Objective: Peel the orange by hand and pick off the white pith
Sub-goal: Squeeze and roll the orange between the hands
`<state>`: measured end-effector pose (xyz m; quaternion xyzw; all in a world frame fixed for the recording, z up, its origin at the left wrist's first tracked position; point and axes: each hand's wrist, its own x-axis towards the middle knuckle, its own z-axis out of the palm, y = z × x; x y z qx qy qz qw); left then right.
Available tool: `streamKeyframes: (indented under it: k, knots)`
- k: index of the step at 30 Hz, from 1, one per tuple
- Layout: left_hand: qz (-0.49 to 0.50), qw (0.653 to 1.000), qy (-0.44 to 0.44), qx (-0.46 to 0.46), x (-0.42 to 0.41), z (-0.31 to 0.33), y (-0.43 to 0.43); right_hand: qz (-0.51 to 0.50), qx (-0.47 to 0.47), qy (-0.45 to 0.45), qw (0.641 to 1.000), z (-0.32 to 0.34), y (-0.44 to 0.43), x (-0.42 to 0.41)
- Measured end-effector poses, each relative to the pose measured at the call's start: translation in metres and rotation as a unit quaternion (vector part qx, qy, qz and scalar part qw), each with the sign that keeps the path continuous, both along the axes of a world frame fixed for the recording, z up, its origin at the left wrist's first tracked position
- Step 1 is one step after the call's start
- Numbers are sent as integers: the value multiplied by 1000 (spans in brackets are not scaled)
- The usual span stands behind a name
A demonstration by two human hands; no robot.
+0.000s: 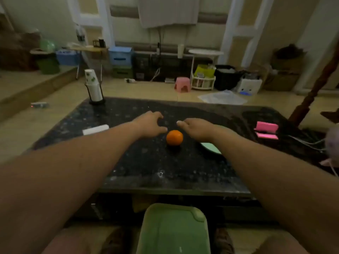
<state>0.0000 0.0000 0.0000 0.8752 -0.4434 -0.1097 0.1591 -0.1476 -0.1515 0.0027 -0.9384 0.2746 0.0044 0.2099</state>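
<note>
Orange (174, 137) sits unpeeled between my left hand (151, 124) and right hand (195, 129), both loose, empty; I should cup it, thumbnail ready.

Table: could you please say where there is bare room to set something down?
Free: the table strip between orange and near edge; also between white block and cup stack. Crowded: around the orange, by left hand, right hand, green dish.

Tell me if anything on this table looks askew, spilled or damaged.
Only the top paper cup sits tilted on the cup stack at the far left corner of the table. The orange is whole, unpeeled; nothing looks spilled.
</note>
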Motion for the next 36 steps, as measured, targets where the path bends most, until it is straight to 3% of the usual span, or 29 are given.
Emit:
streamKeyframes:
  k: [6, 11, 15, 19, 23, 28, 36]
  knots:
    - [33, 988, 150, -3, 38, -95, -68, -83, 60, 47, 994, -105, -60, 38]
    - [40, 972, 227, -42, 42, -133, -109, -83, 126, -10, 989, -154, -70, 62]
    - [84, 939, 312, -121, 41, -135, -110, -115, 167, -128, 971, -154, -59, 59]
    - [121, 857, 458, -201, 30, -118, -80, -76, 192, -221, 953, -140, -38, 45]
    - [120, 807, 527, -237, 13, -93, -39, -21, 196, -255, 947, -115, -8, 26]
    - [125, 787, 546, -258, -14, -72, 6, 25, 151, -247, 957, -90, 32, 5]
    - [64, 783, 577, -222, -35, -58, 35, 118, 204, -212, 948, -85, 26, -23]
